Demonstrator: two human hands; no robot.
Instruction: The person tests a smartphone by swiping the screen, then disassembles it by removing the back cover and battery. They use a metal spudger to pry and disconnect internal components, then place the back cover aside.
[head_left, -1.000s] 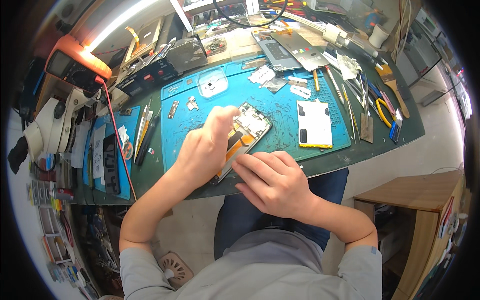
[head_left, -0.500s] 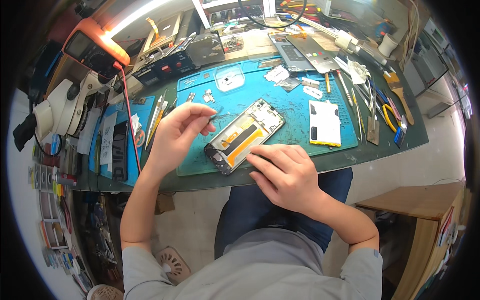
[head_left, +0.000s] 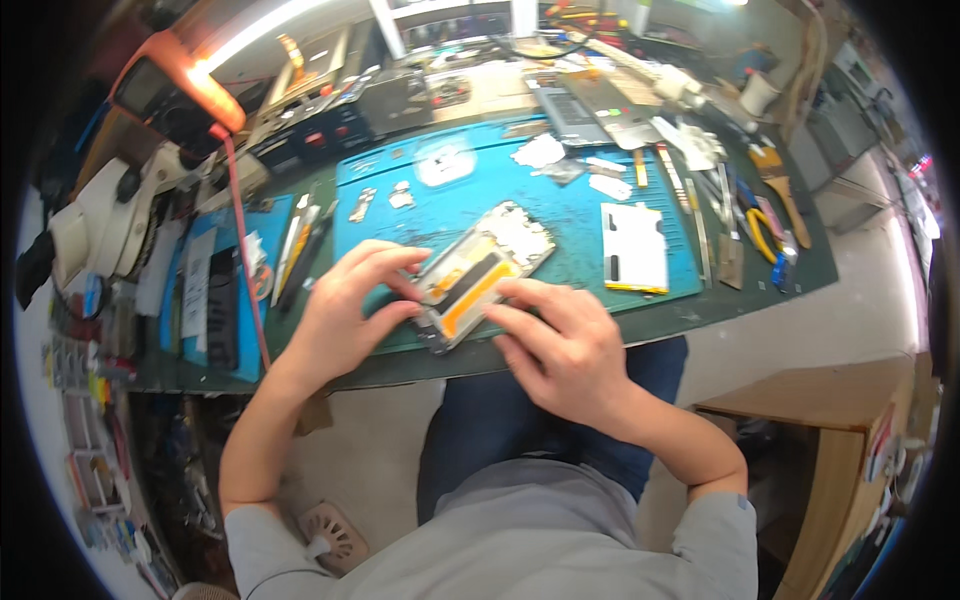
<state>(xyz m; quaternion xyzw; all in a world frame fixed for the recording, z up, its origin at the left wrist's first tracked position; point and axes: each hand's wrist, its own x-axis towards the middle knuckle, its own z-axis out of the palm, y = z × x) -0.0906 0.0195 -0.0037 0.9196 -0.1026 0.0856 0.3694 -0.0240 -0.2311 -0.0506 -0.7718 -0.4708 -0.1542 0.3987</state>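
The left hand (head_left: 345, 315), fingers spread, and the right hand (head_left: 572, 345), pinching or not I cannot tell, flank the opened, dark-framed rectangular phone (head_left: 472, 285), probably for steadying it.

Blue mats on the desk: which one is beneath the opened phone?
The larger middle mat, beneath the opened phone; the smaller mat lies apart, at the left.
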